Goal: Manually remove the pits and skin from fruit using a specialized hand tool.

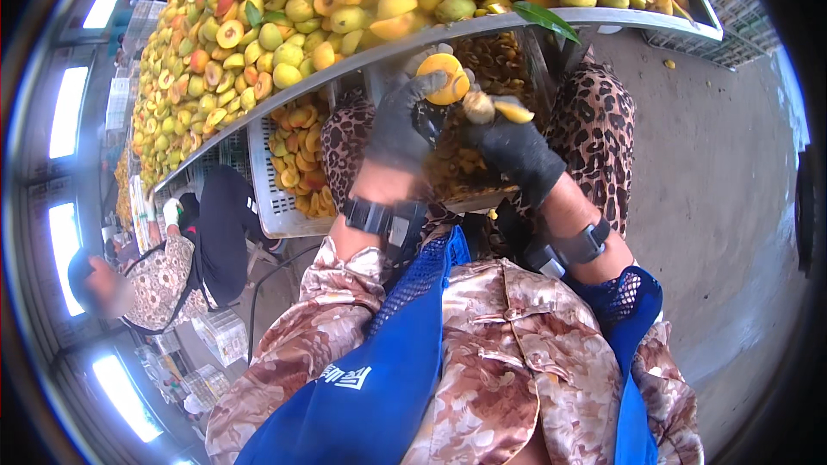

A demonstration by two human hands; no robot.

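Observation:
My left hand (401,120), in a dark grey glove, grips a cut yellow peach half (444,79) between thumb and fingers, just below the metal table edge. Close beside it on the right, my right hand (519,151), also gloved, is closed with its fingers bent. A pale brown, pit-like lump (478,108) shows at its fingertips, and a yellow peach piece (514,111) lies against its fingers. Whether a tool is in this hand cannot be made out. Both hands are over a container of peach pieces (493,60) between my knees.
A metal-rimmed table (637,20) heaped with halved peaches (284,43) spans the far side, with a green leaf (547,21) on its rim. A white crate (274,198) of peach pieces stands left of my legs. Another person (185,267) sits at the left. Concrete floor (698,207) extends rightward.

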